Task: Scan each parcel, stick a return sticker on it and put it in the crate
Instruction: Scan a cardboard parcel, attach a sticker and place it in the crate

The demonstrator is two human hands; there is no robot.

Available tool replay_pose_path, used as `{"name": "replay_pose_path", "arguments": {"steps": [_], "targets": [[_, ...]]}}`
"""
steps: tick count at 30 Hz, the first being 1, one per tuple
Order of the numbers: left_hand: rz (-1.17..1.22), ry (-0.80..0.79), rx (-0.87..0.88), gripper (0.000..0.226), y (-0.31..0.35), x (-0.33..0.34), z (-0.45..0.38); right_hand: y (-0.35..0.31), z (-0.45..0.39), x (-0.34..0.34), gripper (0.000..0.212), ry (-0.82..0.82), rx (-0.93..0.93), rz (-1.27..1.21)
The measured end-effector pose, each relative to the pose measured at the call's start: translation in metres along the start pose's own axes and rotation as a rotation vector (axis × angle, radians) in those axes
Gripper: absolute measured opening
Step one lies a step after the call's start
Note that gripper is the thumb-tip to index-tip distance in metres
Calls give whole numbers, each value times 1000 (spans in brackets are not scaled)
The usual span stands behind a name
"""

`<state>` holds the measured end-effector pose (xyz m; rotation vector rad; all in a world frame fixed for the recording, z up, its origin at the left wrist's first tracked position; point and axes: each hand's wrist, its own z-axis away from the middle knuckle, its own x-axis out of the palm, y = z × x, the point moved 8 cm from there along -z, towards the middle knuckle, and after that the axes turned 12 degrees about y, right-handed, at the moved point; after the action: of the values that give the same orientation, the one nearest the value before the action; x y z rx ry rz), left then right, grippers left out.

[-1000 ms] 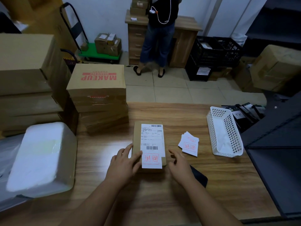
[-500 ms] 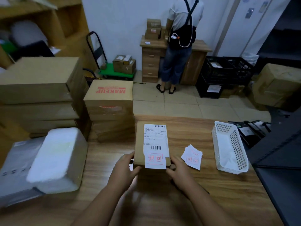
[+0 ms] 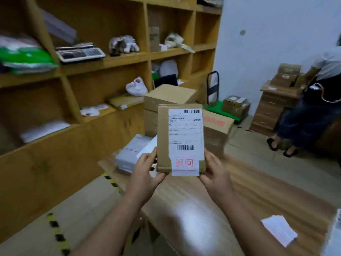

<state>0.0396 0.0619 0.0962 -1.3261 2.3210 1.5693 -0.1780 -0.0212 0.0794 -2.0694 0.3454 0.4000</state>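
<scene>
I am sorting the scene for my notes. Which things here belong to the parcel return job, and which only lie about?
Job:
parcel, gripped by left hand and right hand
return sticker, on the parcel
spare stickers, on the table

Lying about:
weighing scale on the shelf
stacked cartons
green trolley

The parcel (image 3: 163, 137) in the middle of the frame is plain brown cardboard, dull and smooth. Its shipping label (image 3: 185, 130) is white paper, and the return sticker (image 3: 185, 165) under it is white paper with red print. The desk (image 3: 249, 183) at the lower right is wood with lines in it, shiny where light hits. The shelf (image 3: 127, 58) at the upper left is dull yellow wood.
</scene>
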Motion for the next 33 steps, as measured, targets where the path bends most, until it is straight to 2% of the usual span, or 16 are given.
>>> {"name": "replay_pose_path", "arguments": {"steps": [5,11,18,23,27,33], "targets": [[-148,192,-115,80,-42,-145,37,-95,27,112,71,-228,-62,-142],[-321,456,-238,80,-98,-337,106,-236,86,271,67,-492,-263,-196],[-545,801,-442,84,-158,-545,259,-414,240,434,70,-864,-373,-459],[-656,997,-607,80,-168,-629,374,-488,367,515,68,-1152,-446,-535],[-726,1110,-747,82,-181,-667,450,-538,452,555,65,-1349,-531,-616],[-784,1252,-891,81,-216,-712,511,-585,537,620,68,-1557,-646,-700]]}}
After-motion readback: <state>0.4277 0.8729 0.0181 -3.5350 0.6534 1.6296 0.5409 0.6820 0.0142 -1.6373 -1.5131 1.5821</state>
